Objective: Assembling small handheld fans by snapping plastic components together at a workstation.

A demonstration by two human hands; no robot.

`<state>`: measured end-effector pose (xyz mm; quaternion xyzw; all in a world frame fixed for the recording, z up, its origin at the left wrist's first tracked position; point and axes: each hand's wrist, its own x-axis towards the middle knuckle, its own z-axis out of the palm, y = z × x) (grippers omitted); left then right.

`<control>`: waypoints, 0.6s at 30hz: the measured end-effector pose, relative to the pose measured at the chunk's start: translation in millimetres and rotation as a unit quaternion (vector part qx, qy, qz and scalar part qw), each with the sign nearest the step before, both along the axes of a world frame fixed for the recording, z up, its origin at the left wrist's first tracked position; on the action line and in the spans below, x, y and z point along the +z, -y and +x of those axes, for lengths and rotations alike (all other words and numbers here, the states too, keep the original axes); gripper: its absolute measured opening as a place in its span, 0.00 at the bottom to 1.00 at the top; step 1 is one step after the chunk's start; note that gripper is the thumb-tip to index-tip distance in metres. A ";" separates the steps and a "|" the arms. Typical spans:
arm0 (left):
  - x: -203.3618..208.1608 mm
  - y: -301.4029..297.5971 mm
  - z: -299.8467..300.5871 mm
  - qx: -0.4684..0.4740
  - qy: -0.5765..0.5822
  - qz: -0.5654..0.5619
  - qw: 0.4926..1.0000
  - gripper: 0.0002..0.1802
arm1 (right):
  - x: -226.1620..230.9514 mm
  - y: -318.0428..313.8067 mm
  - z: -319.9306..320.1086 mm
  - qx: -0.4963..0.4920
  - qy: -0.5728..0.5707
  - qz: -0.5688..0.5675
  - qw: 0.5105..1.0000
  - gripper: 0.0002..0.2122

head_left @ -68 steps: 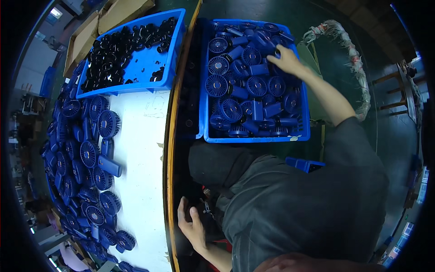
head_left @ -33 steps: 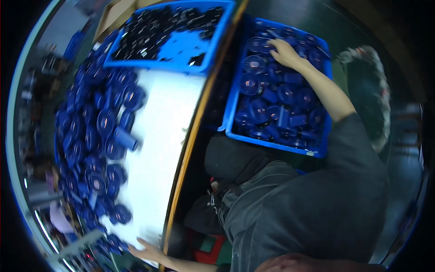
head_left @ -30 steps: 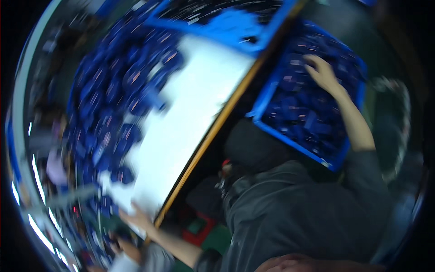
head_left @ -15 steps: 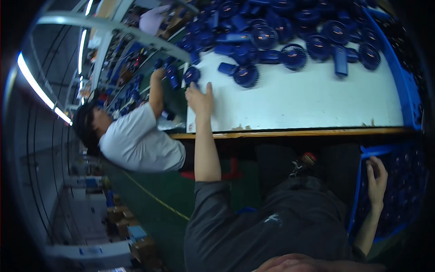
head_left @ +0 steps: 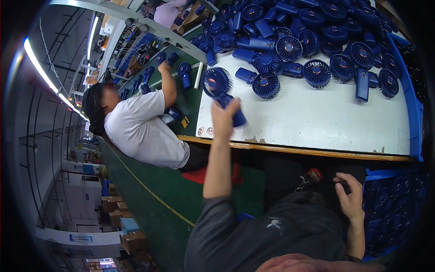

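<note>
My left hand [head_left: 225, 119] is raised over the near left corner of the white table [head_left: 317, 122] and grips a dark blue hand-held fan [head_left: 218, 88] by its handle, with the round head pointing away from me. My right hand [head_left: 350, 198] rests low by my lap, beside the blue crate [head_left: 393, 173]. Its fingers are loosely apart and hold nothing. Several more blue fans [head_left: 312, 43] lie in a heap across the far part of the table.
A co-worker in a white shirt [head_left: 142, 129] sits to my left and reaches a hand onto a green bench [head_left: 181, 97] with more fans. The blue crate beside my right knee holds blue fans. A green floor with a yellow line [head_left: 149, 192] runs below, and cardboard boxes [head_left: 127, 222] stand further off.
The view has swung left from the crate to the table. My left hand, flat on the table before, now holds a fan up. My right hand has left the crate and sits by my lap.
</note>
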<state>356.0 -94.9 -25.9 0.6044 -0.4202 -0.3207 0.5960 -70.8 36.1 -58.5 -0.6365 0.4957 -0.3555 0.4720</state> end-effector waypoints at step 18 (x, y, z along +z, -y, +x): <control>-41.0 -68.1 -172.0 -0.275 -0.483 0.241 0.796 0.38 | 9.2 41.7 78.9 0.157 -0.053 -0.165 0.972 0.21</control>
